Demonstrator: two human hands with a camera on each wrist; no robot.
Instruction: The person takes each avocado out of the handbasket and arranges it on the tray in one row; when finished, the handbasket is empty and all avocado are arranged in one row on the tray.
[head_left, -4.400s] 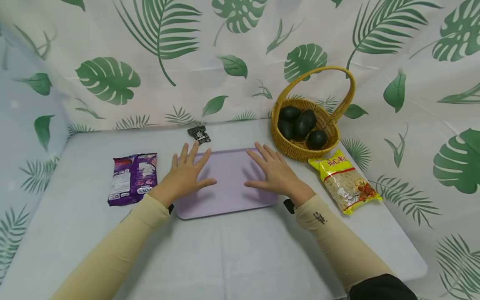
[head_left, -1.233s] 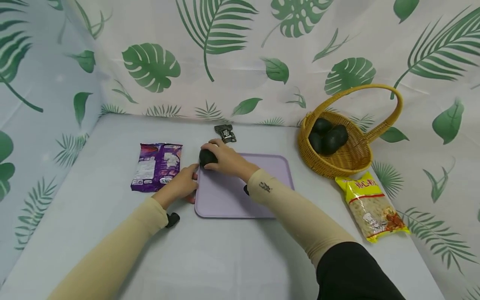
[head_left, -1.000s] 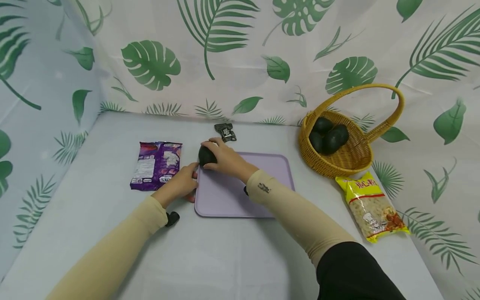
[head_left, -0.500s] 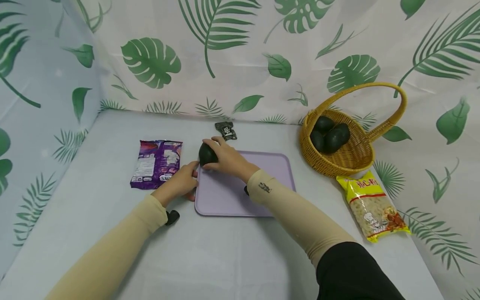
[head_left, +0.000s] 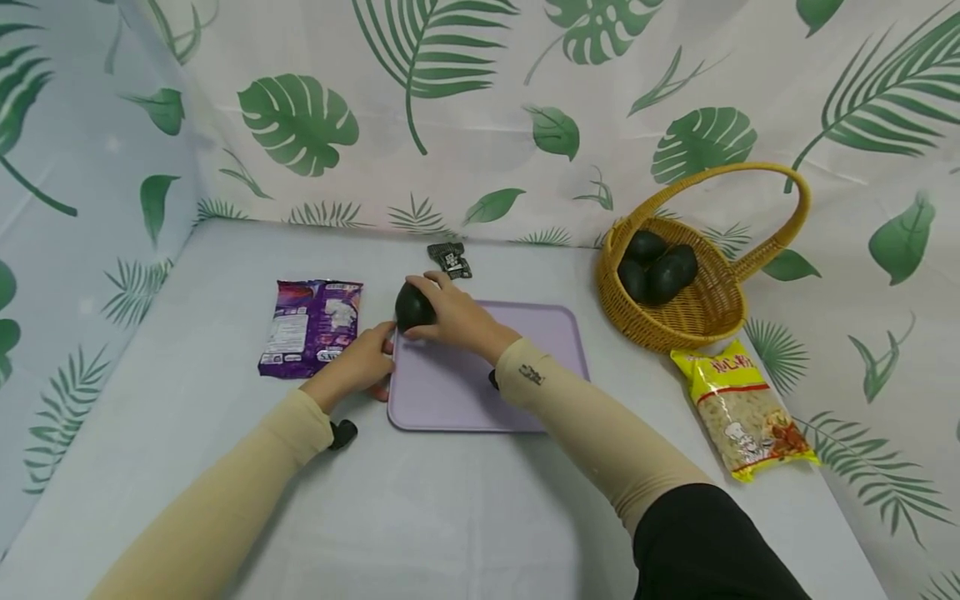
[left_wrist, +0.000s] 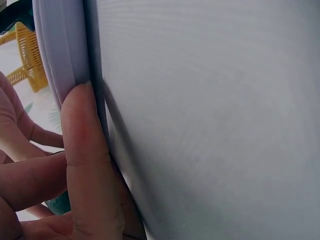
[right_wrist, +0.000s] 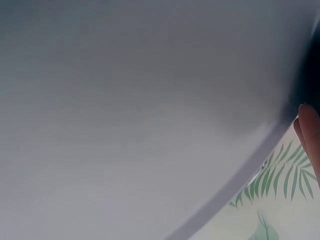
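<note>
My right hand (head_left: 461,317) grips a dark green avocado (head_left: 413,308) at the far left corner of the pale purple tray (head_left: 465,392). In the right wrist view, that avocado (right_wrist: 311,70) is cut off by the frame's edge beside a fingertip. My left hand (head_left: 360,364) holds the tray's left edge. The left wrist view has one finger (left_wrist: 85,135) lying along the tray's rim (left_wrist: 62,45), with other fingers bent behind it. Several more avocados (head_left: 663,279) lie in a yellow wicker basket (head_left: 671,333), back right.
Left of the tray lies a purple snack packet (head_left: 311,329). Behind it sits a small black wrapped packet (head_left: 450,259). A yellow-topped bag (head_left: 746,417) of pale dried food lies near the table's right edge. A leaf-print curtain (head_left: 465,108) backs the white table (head_left: 420,517).
Both hands were spread over the tray 4.4 s ago. My right hand now holds an avocado, the basket has fewer, and my left hand is at the tray's left edge. Lately both stay almost still.
</note>
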